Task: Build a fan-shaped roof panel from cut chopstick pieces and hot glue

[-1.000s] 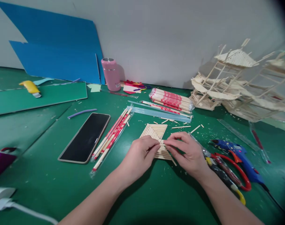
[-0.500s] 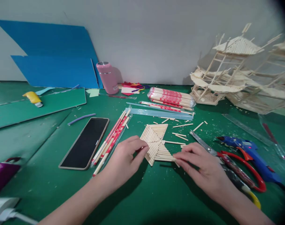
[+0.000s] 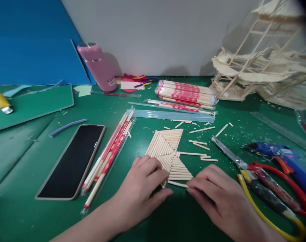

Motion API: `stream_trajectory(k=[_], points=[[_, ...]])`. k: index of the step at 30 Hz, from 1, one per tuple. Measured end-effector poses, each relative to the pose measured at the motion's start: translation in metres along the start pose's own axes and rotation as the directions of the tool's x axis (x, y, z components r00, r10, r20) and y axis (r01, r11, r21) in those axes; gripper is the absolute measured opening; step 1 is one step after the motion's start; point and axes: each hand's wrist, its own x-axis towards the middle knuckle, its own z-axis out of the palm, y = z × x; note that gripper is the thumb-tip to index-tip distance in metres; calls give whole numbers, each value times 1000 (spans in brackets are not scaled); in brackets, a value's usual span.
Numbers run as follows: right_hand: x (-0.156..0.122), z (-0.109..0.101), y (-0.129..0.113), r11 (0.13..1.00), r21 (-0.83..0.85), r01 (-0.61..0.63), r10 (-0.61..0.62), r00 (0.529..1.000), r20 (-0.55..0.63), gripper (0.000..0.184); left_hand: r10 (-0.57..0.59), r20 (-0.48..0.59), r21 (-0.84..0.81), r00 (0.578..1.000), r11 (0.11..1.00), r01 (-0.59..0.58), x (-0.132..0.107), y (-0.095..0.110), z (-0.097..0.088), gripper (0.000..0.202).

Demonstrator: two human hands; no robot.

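Observation:
A flat panel of glued wooden sticks (image 3: 165,144), made of several triangular sections meeting at a centre, lies on the green table. My left hand (image 3: 147,186) rests over the panel's lower left edge, thumb and fingers apart, fingertips touching it. Pinched in my right hand (image 3: 210,191) is a thin wooden stick (image 3: 176,184), held just below the lower right section and almost parallel to its bottom edge. Loose cut sticks (image 3: 200,145) are scattered to the panel's right.
Scissors (image 3: 228,153) and a blue glue gun (image 3: 271,151) lie right. A phone (image 3: 72,161) and wrapped chopsticks (image 3: 110,158) are left. Behind stand a pink bottle (image 3: 98,67), a chopstick bundle (image 3: 185,92) and a stick-built model (image 3: 243,70).
The view has moved closer. My right hand's stick has shifted from the section's corner to just below its bottom edge. My left thumb and fingers have parted.

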Motion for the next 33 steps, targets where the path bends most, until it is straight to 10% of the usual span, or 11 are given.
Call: stream_trajectory(k=[33], points=[[4, 1, 2, 999, -28, -29, 30, 999, 35, 11, 43, -18, 44, 999, 998, -42, 1, 0, 3, 10]])
